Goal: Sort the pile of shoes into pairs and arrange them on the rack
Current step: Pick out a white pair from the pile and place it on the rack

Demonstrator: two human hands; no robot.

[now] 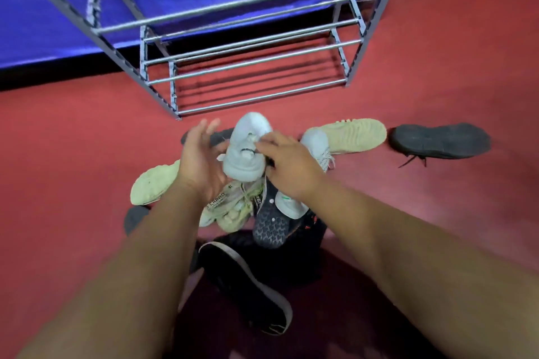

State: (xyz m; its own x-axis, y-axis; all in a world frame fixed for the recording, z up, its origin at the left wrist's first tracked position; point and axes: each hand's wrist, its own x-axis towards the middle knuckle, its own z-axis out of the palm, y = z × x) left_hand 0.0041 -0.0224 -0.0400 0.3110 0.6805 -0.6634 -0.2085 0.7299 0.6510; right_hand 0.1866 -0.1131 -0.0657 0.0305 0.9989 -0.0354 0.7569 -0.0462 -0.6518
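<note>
1. Head view, only one there is: the shoe pile (250,207) sits dead centre on the red floor (73,154), with the metal rack (248,46) right behind it at 12 o'clock, shelves bare.
2. Right hand (287,167) is curled over a pale grey shoe (248,148) at the top of the pile, fingers pinching around the laces/tongue area. Looks like a grip, shoe toe pointing to 12.
3. Left hand (201,160) is wide open, palm turned toward that same shoe at its 9 o'clock side. Touching or just beside, can't tell, it's blurry.
4. Another grey shoe (318,146) is at 3 o'clock of the held one, partly under the right hand.
5. Cream soles: one (353,134) at 2 o'clock, one (151,186) at 8 o'clock of the pile.
6. Black shoe (440,141) lies sole-up well off at 3 o'clock, apart from the rest.
7. Another black shoe (248,283) with a white-edged sole at 6 o'clock, nearest the camera.
8. Blue cloth (43,23) behind the rack.
</note>
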